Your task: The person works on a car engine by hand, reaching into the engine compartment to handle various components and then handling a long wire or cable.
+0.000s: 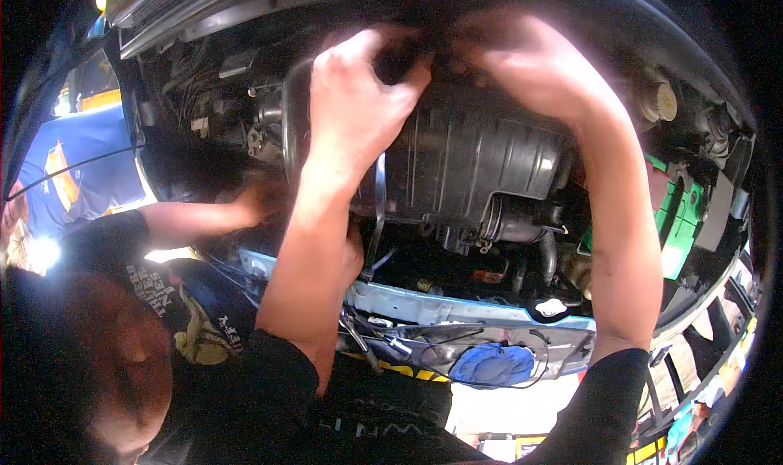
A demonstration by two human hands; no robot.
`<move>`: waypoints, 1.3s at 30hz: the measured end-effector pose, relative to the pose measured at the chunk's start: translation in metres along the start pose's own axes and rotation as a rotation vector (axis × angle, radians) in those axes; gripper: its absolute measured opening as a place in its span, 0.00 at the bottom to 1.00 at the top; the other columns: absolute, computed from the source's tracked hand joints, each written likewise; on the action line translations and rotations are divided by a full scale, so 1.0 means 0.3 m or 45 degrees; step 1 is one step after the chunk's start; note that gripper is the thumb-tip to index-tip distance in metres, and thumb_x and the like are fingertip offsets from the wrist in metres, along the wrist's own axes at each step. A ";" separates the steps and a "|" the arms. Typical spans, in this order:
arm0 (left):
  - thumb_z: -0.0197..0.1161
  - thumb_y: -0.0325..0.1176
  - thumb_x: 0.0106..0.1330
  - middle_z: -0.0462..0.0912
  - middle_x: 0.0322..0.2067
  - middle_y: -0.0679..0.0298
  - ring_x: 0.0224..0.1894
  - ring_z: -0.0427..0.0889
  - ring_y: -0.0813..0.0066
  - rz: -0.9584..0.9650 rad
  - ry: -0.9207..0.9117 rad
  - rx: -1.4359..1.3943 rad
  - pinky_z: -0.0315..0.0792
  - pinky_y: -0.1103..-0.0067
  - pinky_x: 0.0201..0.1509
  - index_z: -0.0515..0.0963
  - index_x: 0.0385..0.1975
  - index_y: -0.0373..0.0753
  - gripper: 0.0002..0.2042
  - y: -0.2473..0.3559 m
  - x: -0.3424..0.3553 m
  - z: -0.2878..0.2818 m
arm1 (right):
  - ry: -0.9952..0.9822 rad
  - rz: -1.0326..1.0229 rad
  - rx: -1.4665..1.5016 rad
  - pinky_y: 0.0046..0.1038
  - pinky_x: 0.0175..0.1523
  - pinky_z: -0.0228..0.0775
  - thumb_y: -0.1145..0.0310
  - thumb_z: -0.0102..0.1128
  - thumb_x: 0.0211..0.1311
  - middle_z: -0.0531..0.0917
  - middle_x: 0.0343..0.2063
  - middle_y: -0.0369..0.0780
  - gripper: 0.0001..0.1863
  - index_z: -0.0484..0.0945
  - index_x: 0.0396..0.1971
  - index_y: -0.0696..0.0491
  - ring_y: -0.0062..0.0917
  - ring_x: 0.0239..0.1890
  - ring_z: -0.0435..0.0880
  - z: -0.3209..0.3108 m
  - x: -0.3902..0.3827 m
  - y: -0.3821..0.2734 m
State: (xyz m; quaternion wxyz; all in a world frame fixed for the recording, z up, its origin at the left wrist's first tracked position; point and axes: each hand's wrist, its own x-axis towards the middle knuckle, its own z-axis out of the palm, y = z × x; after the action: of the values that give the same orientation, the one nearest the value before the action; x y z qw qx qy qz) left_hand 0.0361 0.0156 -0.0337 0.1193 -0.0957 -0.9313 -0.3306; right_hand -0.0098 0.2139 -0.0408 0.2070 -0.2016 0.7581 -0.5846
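Both my arms reach over an engine bay, and my hands meet at the far edge of a large black ribbed plastic housing (457,151). My left hand (363,81) is curled, thumb and fingers bent around something dark whose shape I cannot make out; its fingertips sink into shadow. Beside it my right hand (522,65) points its fingers toward the same dark spot. Glare and motion smear those fingers, so their grip does not show. Below the housing a black ribbed hose (548,257) and a thick black duct (514,224) are visible.
A co-worker leans in at the left, one hand (259,200) inside the bay. Another hand (352,257) shows behind my left forearm. To the right sits a green battery (683,220). A light-blue crossmember (440,306) runs along the front, with a blue cloth (493,364) beyond it.
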 end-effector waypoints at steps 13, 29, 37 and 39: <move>0.65 0.25 0.62 0.85 0.34 0.65 0.36 0.79 0.79 -0.150 -0.453 -0.192 0.73 0.79 0.44 0.81 0.38 0.31 0.07 -0.130 0.115 -0.073 | -0.372 0.100 -0.366 0.31 0.52 0.70 0.68 0.52 0.68 0.82 0.41 0.52 0.14 0.77 0.46 0.61 0.36 0.44 0.80 -0.060 0.100 -0.076; 0.62 0.21 0.61 0.84 0.38 0.62 0.42 0.79 0.77 -0.148 -0.425 -0.312 0.72 0.78 0.51 0.78 0.42 0.29 0.10 -0.142 0.103 -0.046 | -0.379 -0.005 -0.695 0.38 0.41 0.72 0.69 0.53 0.61 0.81 0.28 0.52 0.11 0.78 0.36 0.62 0.46 0.34 0.81 -0.065 0.042 -0.240; 0.56 0.21 0.55 0.84 0.35 0.59 0.39 0.79 0.77 -0.104 -0.538 -0.224 0.72 0.77 0.49 0.78 0.41 0.28 0.13 -0.035 0.130 -0.060 | -0.245 -0.259 -1.300 0.37 0.50 0.72 0.72 0.56 0.58 0.81 0.39 0.53 0.16 0.77 0.46 0.60 0.45 0.41 0.80 -0.015 0.050 -0.045; 0.57 0.22 0.56 0.84 0.34 0.59 0.39 0.79 0.77 -0.096 -0.524 -0.224 0.72 0.77 0.48 0.78 0.41 0.28 0.13 -0.025 0.129 -0.061 | -0.213 -0.275 -1.241 0.37 0.51 0.71 0.71 0.56 0.59 0.81 0.39 0.53 0.16 0.76 0.47 0.60 0.45 0.42 0.80 -0.022 0.047 -0.016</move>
State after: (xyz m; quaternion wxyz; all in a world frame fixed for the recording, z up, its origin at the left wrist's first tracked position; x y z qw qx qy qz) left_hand 0.0002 0.0020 -0.0132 -0.0945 -0.1364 -0.9065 -0.3882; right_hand -0.0251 0.2103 -0.0358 0.0870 -0.3982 0.8986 -0.1626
